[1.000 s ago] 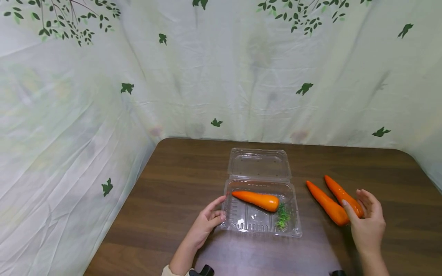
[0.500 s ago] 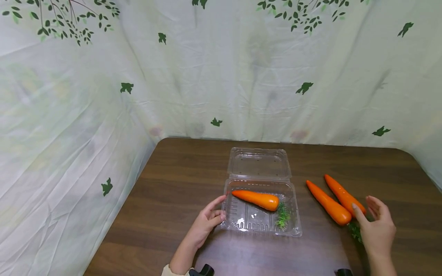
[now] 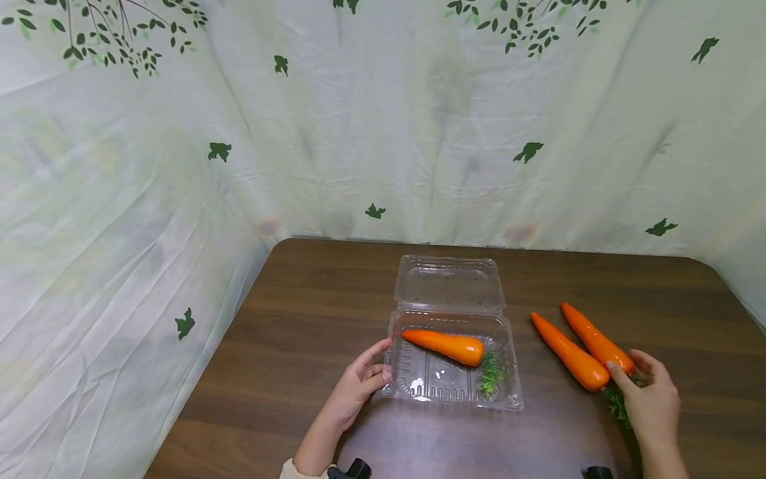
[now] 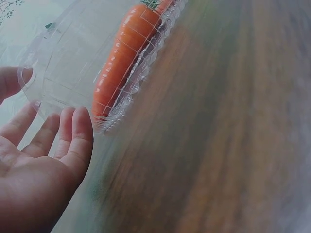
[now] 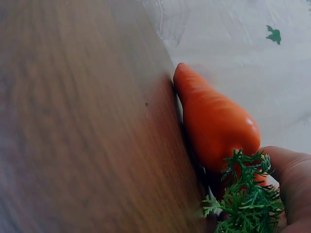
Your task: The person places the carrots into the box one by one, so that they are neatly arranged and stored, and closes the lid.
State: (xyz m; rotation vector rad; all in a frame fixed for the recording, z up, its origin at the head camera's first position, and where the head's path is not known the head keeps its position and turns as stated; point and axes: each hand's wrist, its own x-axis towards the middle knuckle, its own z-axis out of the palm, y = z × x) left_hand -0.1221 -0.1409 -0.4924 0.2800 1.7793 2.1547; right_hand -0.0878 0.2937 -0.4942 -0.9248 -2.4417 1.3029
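A clear plastic clamshell container lies with its lid folded back. One orange carrot with a feathery green top rests in its base. At the container's left edge my left hand touches the rim with relaxed, mostly straight fingers; the left wrist view shows the fingertips by the clear wall. Two more carrots lie side by side to the right. My right hand pinches the thick end of the farther carrot. The nearer carrot lies just left of my thumb. Leafy greens partly hide that grip in the right wrist view.
Everything stands on a dark brown wooden table with rounded far corners. A pale curtain printed with leaves and birds hangs behind it and along the left side.
My right hand has moved back toward the carrots' leafy ends, uncovering the greens, and its fingers have closed on the farther carrot's thick end. My left hand and the container have stayed put.
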